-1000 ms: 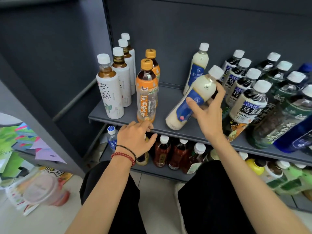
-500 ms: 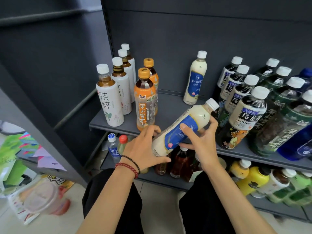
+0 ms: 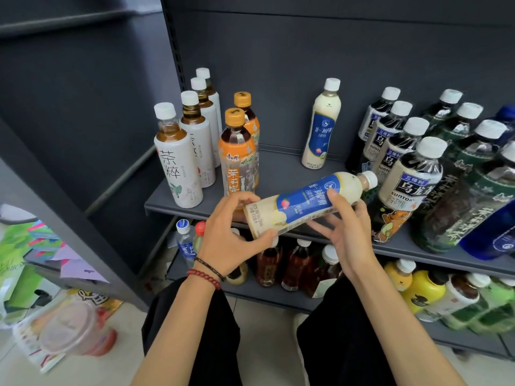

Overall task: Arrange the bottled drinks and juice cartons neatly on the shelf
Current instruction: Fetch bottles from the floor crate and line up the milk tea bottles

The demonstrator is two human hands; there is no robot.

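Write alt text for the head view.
The left hand and right hand hold a cream, blue-labelled bottle tipped nearly sideways before a grey shelf. A matching bottle stands upright at the back, white-labelled tea bottles left of it, dark bottles right.

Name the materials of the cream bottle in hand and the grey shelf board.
Held cream bottle: likely clear plastic, since the pale drink shows through; glossy blue wrap label, white cap. Shelf board: probably painted sheet metal, matte dark grey with a thin folded front edge.
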